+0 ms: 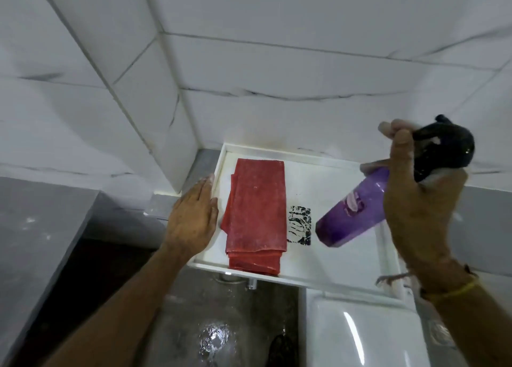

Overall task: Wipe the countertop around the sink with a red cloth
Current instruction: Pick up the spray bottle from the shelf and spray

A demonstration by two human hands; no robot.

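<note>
A folded red cloth (256, 217) lies on the left half of a white rimmed countertop (352, 261) set into the wall corner. My left hand (192, 217) hovers flat, fingers together, just left of the cloth at the counter's left rim, holding nothing. My right hand (415, 200) is raised above the counter's right side and grips a purple spray bottle (354, 214) with a black trigger head (443, 150); the bottle tilts down to the left, its base pointing at the counter.
White marble-look tiles cover the walls behind and to the left. A black patterned mark (299, 225) sits on the counter beside the cloth. A white glossy fixture (360, 330) lies below the counter at the lower right. The wet grey floor (221, 325) shows underneath.
</note>
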